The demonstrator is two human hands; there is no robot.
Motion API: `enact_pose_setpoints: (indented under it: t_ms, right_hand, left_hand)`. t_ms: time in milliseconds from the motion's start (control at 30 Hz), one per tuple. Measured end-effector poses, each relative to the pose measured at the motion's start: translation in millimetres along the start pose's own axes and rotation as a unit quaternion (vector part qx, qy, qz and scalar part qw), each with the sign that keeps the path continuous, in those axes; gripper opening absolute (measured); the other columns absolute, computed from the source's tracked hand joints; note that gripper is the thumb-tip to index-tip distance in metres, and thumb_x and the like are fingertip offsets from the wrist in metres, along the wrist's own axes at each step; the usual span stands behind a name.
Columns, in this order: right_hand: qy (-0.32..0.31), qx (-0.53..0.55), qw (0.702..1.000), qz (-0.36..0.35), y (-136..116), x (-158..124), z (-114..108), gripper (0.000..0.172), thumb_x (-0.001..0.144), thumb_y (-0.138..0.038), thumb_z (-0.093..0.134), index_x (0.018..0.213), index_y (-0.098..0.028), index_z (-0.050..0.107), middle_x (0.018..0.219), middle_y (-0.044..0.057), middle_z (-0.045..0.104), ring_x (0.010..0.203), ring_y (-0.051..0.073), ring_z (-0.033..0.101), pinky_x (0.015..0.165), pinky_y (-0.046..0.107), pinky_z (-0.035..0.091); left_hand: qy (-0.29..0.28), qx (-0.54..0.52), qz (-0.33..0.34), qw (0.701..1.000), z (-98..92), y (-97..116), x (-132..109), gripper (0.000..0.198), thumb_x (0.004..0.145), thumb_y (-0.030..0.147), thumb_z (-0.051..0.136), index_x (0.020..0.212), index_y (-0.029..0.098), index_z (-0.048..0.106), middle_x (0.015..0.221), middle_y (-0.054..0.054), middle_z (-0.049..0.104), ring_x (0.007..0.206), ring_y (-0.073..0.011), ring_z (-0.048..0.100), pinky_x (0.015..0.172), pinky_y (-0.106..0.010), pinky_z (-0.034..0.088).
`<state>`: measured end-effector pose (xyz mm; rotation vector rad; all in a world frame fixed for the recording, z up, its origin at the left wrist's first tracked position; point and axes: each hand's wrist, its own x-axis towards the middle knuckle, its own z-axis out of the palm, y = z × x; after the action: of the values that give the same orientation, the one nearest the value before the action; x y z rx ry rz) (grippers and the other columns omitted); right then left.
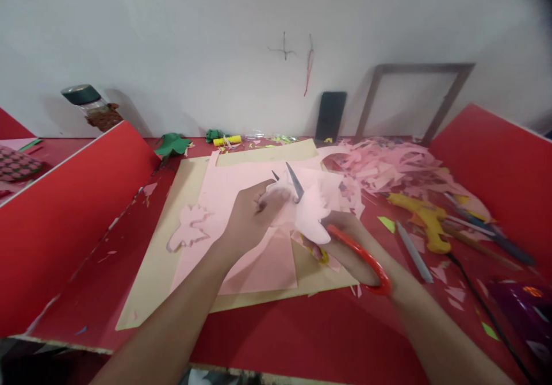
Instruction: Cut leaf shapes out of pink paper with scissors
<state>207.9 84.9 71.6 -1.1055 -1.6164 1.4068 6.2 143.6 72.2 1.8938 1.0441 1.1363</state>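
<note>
My left hand [259, 204] is closed on a pale pink paper cutout [308, 215] with a scalloped edge, held above the board. Scissors [295, 182] are in my right hand [340, 241]; their dark blades stick up apart beside the paper, and a bit of yellow handle shows below. The cutout partly covers my right fingers. A red bangle [366, 258] circles my right wrist. Under both hands lie pink paper sheets [263, 270] on a cream board [150, 281]. Another pink cutout with a notched outline [190, 227] rests on the left part of the board.
Pink paper scraps [388, 163] are heaped at the back right. A yellow glue gun [425, 218] with a cord and a grey marker-like stick [414, 252] lie at right. Red partitions [77, 224] flank the table. A phone [330, 115] and a frame [375, 94] lean on the wall.
</note>
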Motion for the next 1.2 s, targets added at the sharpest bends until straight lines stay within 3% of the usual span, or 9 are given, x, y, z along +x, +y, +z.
enact_pose_setpoints:
  t_ms: [133, 267, 433, 533, 633, 733, 900, 1100, 1200]
  right_hand:
    - [0.034, -0.025, 0.998, -0.057, 6.4, 2.4, 1.3, 0.039, 0.089, -0.045, 0.067, 0.063, -0.020, 0.055, 0.064, 0.000, 0.055, 0.062, 0.015, 0.051, 0.062, 0.029, 0.039]
    - [0.090, 0.003, 0.993, -0.072, 11.5, 5.0, 4.9, 0.036, 0.086, -0.050, 0.070, 0.070, -0.022, 0.056, 0.066, 0.001, 0.055, 0.064, 0.016, 0.049, 0.063, 0.031, 0.040]
    - [0.058, 0.037, 0.996, -0.053, 6.2, 7.2, 7.6, 0.030, 0.085, -0.049, 0.071, 0.078, -0.022, 0.060, 0.068, 0.001, 0.055, 0.066, 0.018, 0.052, 0.064, 0.032, 0.042]
    - [0.038, 0.020, 0.999, -0.029, 0.7, 4.9, 5.3, 0.029, 0.085, -0.042, 0.071, 0.072, -0.021, 0.057, 0.065, 0.000, 0.054, 0.063, 0.015, 0.051, 0.062, 0.030, 0.041]
    - [0.020, -0.007, 1.000, 0.012, -2.8, 0.4, 1.8, 0.027, 0.089, -0.037, 0.064, 0.071, -0.021, 0.054, 0.065, -0.001, 0.053, 0.061, 0.014, 0.048, 0.057, 0.028, 0.036]
    - [0.006, -0.023, 0.999, 0.032, -4.4, -2.7, -0.3, 0.020, 0.093, -0.035, 0.055, 0.079, -0.021, 0.055, 0.066, -0.002, 0.053, 0.058, 0.013, 0.047, 0.055, 0.028, 0.034]
    - [0.027, -0.025, 0.998, 0.060, -2.1, -3.2, -1.3, 0.016, 0.091, -0.033, 0.056, 0.096, -0.018, 0.060, 0.068, -0.001, 0.054, 0.060, 0.014, 0.050, 0.056, 0.028, 0.035]
    - [0.124, 0.040, 0.991, -0.026, -1.8, -4.6, -7.0, 0.019, 0.091, -0.030, 0.057, 0.105, -0.019, 0.063, 0.071, -0.002, 0.051, 0.060, 0.013, 0.050, 0.059, 0.030, 0.042]
    - [0.091, 0.083, 0.992, -0.036, -2.7, -5.3, -8.7, 0.018, 0.091, -0.030, 0.058, 0.104, -0.019, 0.061, 0.073, -0.001, 0.054, 0.060, 0.014, 0.053, 0.059, 0.031, 0.044]
  left_hand:
    - [-0.019, -0.031, -0.011, 0.999, -0.4, 2.4, -0.5, 0.032, 0.095, 0.043, 0.061, 0.073, 0.018, 0.060, 0.064, 0.003, 0.041, 0.057, -0.0102, 0.034, 0.053, -0.025, 0.026]
    - [-0.049, -0.075, -0.025, 0.996, -1.5, 2.9, -0.5, 0.036, 0.091, 0.043, 0.067, 0.069, 0.019, 0.052, 0.061, 0.004, 0.037, 0.055, -0.0091, 0.032, 0.050, -0.024, 0.025]
    - [-0.060, -0.083, -0.032, 0.994, -1.3, 2.7, -0.7, 0.038, 0.092, 0.044, 0.067, 0.068, 0.018, 0.051, 0.060, 0.004, 0.038, 0.054, -0.0090, 0.031, 0.050, -0.024, 0.024]
    - [-0.034, -0.066, -0.027, 0.997, -1.5, 1.0, 0.9, 0.039, 0.093, 0.045, 0.064, 0.068, 0.019, 0.051, 0.061, 0.004, 0.037, 0.055, -0.0095, 0.031, 0.051, -0.025, 0.024]
    - [0.035, -0.025, -0.021, 0.999, -2.3, -0.7, 3.1, 0.043, 0.096, 0.047, 0.058, 0.066, 0.019, 0.044, 0.061, 0.003, 0.034, 0.056, -0.0104, 0.030, 0.051, -0.027, 0.023]
    - [0.093, 0.040, -0.013, 0.995, -4.0, -0.9, 4.1, 0.045, 0.094, 0.044, 0.060, 0.064, 0.020, 0.037, 0.061, 0.004, 0.031, 0.057, -0.0108, 0.029, 0.052, -0.028, 0.022]
    - [0.134, 0.134, 0.006, 0.982, -10.2, -0.1, 4.5, 0.047, 0.095, 0.040, 0.059, 0.065, 0.020, 0.029, 0.061, 0.004, 0.028, 0.057, -0.0112, 0.028, 0.054, -0.030, 0.021]
    - [0.165, 0.162, 0.005, 0.973, -17.2, -5.6, 8.7, 0.046, 0.097, 0.040, 0.057, 0.066, 0.021, 0.027, 0.060, 0.004, 0.026, 0.057, -0.0119, 0.027, 0.054, -0.031, 0.020]
    - [0.146, 0.167, 0.005, 0.975, -16.3, -7.9, 8.2, 0.046, 0.098, 0.040, 0.055, 0.068, 0.021, 0.026, 0.061, 0.004, 0.025, 0.057, -0.0121, 0.026, 0.055, -0.031, 0.021]
